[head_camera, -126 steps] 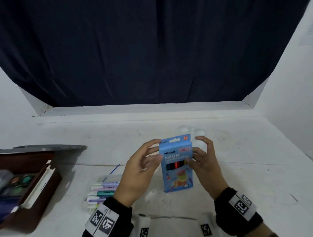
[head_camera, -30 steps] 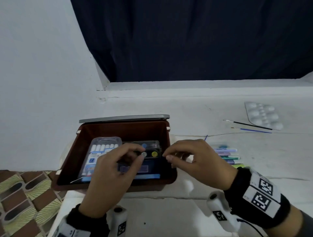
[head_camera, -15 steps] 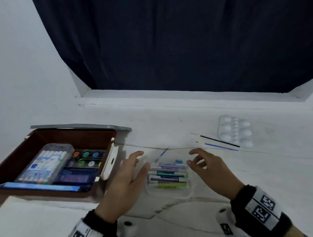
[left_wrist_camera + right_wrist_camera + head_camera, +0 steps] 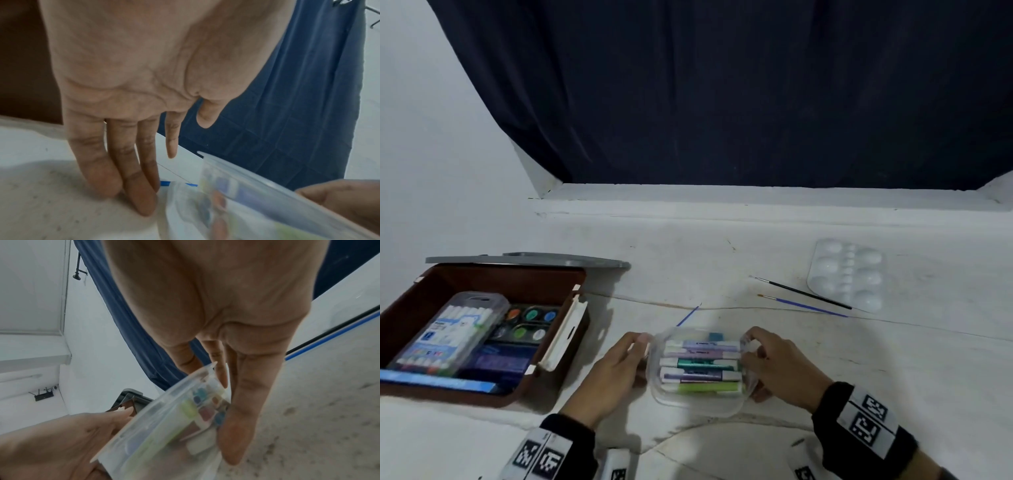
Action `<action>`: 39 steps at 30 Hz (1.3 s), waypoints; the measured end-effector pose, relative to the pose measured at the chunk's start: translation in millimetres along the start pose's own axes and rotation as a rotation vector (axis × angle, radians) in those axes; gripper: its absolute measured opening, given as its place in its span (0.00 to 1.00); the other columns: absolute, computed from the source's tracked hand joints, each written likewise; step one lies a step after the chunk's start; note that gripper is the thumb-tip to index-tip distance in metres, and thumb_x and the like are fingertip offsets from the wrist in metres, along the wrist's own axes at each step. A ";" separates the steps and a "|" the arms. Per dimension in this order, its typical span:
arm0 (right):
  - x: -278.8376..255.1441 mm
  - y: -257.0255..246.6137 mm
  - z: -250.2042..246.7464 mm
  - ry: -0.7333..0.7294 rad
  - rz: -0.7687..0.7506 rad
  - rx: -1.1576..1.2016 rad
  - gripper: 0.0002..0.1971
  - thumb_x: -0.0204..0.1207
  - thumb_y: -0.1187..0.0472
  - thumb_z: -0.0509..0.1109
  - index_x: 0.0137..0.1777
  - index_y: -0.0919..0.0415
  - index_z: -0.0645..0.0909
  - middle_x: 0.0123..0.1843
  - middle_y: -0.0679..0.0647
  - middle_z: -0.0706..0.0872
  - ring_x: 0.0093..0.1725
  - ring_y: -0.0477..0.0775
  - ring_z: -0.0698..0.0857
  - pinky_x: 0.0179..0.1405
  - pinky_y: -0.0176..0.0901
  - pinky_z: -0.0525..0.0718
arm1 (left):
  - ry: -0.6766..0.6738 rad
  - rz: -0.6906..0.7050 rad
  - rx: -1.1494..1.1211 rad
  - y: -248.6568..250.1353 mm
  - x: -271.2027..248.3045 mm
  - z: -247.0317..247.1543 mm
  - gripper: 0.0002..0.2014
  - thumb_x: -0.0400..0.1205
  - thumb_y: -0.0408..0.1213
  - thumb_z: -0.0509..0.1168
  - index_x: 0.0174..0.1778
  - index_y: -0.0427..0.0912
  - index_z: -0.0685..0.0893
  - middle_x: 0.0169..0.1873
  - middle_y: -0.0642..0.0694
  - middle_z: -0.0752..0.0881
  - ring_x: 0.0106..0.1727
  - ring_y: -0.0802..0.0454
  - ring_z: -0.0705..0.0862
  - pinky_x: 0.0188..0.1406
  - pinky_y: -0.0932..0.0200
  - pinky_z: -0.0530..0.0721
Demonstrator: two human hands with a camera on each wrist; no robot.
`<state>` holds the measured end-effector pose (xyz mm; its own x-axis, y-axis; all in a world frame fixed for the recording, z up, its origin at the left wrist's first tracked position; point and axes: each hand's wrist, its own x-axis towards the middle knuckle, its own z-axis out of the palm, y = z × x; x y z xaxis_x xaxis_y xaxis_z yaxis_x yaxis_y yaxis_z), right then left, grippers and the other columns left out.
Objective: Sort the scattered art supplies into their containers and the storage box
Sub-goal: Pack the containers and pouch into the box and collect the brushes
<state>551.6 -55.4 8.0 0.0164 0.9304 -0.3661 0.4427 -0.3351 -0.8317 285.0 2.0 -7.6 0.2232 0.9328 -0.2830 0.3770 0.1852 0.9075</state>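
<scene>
Left hand (image 4: 613,373): fingers straight, pressed against the left end of the clear marker case (image 4: 700,368).
Right hand (image 4: 779,366): fingers curled round the case's right end.
Case: on the table (image 4: 893,359), right of the open brown box (image 4: 524,287).

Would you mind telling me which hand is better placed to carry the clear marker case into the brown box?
Left, probably: the left hand is at the marker case on the side facing the brown box; the right hand would reach across.
</scene>
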 end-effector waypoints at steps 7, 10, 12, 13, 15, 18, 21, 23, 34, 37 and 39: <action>-12.5 11.7 -32.4 0.063 -0.012 -0.089 0.04 0.85 0.61 0.58 0.53 0.55 0.74 0.45 0.66 0.87 0.38 0.67 0.89 0.33 0.58 0.91 | -0.094 0.016 0.057 -7.6 8.0 10.6 0.07 0.87 0.47 0.66 0.57 0.53 0.86 0.41 0.32 0.87 0.36 0.47 0.83 0.44 0.51 0.82; -17.1 20.6 -47.4 0.122 0.008 -0.172 0.07 0.85 0.62 0.55 0.53 0.52 0.73 0.43 0.65 0.86 0.32 0.60 0.84 0.28 0.55 0.90 | -0.090 0.083 0.160 -11.5 8.5 12.1 0.12 0.83 0.37 0.72 0.60 0.53 0.83 0.34 0.41 0.83 0.31 0.53 0.79 0.35 0.57 0.80; -21.5 26.9 -56.6 0.154 0.036 -0.239 0.07 0.85 0.61 0.53 0.53 0.49 0.72 0.41 0.62 0.86 0.33 0.63 0.84 0.27 0.55 0.89 | -0.105 0.115 0.223 -11.2 8.0 10.7 0.19 0.79 0.31 0.74 0.61 0.58 0.82 0.34 0.47 0.81 0.29 0.55 0.78 0.33 0.59 0.80; -23.6 29.9 -61.1 0.176 0.046 -0.274 0.07 0.85 0.60 0.52 0.53 0.49 0.71 0.40 0.61 0.86 0.34 0.66 0.86 0.27 0.56 0.89 | -0.113 0.132 0.255 -10.6 8.1 9.2 0.23 0.78 0.28 0.74 0.60 0.62 0.81 0.34 0.48 0.81 0.29 0.55 0.78 0.33 0.59 0.80; -27.6 37.6 -69.7 0.224 0.055 -0.347 0.06 0.86 0.59 0.52 0.52 0.48 0.70 0.37 0.60 0.85 0.35 0.67 0.86 0.29 0.60 0.88 | -0.111 0.179 0.279 -8.1 7.6 6.5 0.29 0.76 0.23 0.71 0.58 0.67 0.81 0.33 0.49 0.81 0.28 0.56 0.77 0.32 0.60 0.80; -32.4 50.0 -79.7 0.261 0.075 -0.435 0.07 0.84 0.61 0.53 0.53 0.48 0.68 0.35 0.59 0.84 0.35 0.66 0.84 0.34 0.65 0.87 | -0.062 0.235 0.291 2.5 2.6 2.8 0.31 0.75 0.22 0.69 0.56 0.70 0.82 0.32 0.51 0.80 0.29 0.57 0.78 0.33 0.61 0.80; -39.7 52.8 -82.2 0.248 0.106 -0.486 0.08 0.85 0.62 0.52 0.56 0.51 0.70 0.44 0.59 0.85 0.38 0.67 0.84 0.36 0.64 0.87 | -0.067 0.280 0.195 21.2 -5.2 -5.1 0.29 0.79 0.21 0.68 0.57 0.67 0.83 0.40 0.40 0.81 0.34 0.51 0.79 0.36 0.57 0.77; -44.9 48.9 -81.8 0.255 0.138 -0.411 0.09 0.85 0.60 0.52 0.58 0.50 0.72 0.44 0.59 0.86 0.36 0.65 0.86 0.29 0.58 0.89 | -0.058 0.321 0.153 35.1 -10.4 -10.5 0.30 0.81 0.20 0.66 0.57 0.67 0.84 0.43 0.36 0.80 0.34 0.47 0.78 0.35 0.57 0.74; -54.8 27.4 -55.6 0.161 0.113 -0.226 0.16 0.88 0.60 0.55 0.67 0.65 0.77 0.54 0.57 0.80 0.42 0.59 0.89 0.34 0.58 0.91 | 0.048 0.487 -0.116 89.1 -41.2 -30.8 0.25 0.84 0.18 0.59 0.68 0.50 0.85 0.57 0.35 0.86 0.56 0.33 0.83 0.53 0.51 0.85; -52.2 24.3 -45.9 0.153 0.079 -0.074 0.16 0.88 0.59 0.55 0.70 0.57 0.78 0.57 0.57 0.82 0.35 0.56 0.90 0.34 0.53 0.92 | -0.039 0.359 -0.335 85.3 -39.1 -6.3 0.24 0.84 0.18 0.58 0.67 0.46 0.86 0.55 0.33 0.87 0.50 0.41 0.86 0.47 0.55 0.89; -49.7 21.2 -41.5 0.173 0.051 0.054 0.17 0.87 0.63 0.55 0.69 0.52 0.80 0.52 0.58 0.85 0.31 0.58 0.90 0.34 0.56 0.92 | -0.092 0.271 -0.367 71.4 -34.0 15.1 0.24 0.83 0.17 0.58 0.65 0.46 0.87 0.51 0.31 0.84 0.46 0.45 0.86 0.42 0.55 0.89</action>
<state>597.4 -102.6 25.9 0.1935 0.9222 -0.3349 0.3885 -0.3854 -0.8370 317.9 -21.1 62.1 0.3549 0.9344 -0.0323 -0.0448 0.0515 0.9977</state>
